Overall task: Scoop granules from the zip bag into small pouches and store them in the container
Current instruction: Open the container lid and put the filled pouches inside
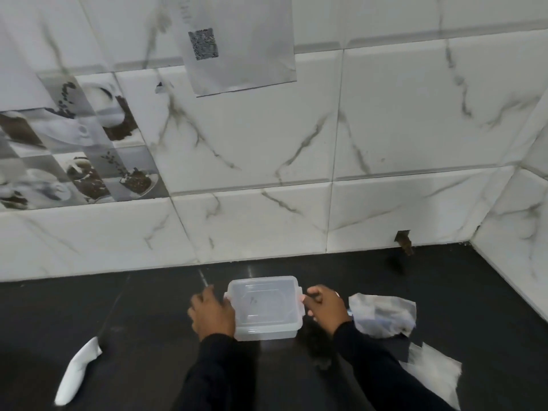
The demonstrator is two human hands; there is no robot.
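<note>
White marble-look wall tiles (267, 143) fill most of what I see, with a black counter (118, 307) below them. A grey sheet of paper (243, 54) with a square printed code hangs on the wall, and a patch of coffee-picture tiles (89, 143) lies to its left. A clear plastic container (264, 307) sits on the counter in front of me, near the wall, with its lid on. My left hand (212, 314) grips its left side, fingers curled over the edge. My right hand (326, 305) curls round the clip on its right side. A crumpled plastic bag (382, 315) lies just right of my right hand, with a white sheet (433, 372) nearer me. A white pouch (78, 372) lies well apart, far left.
</note>
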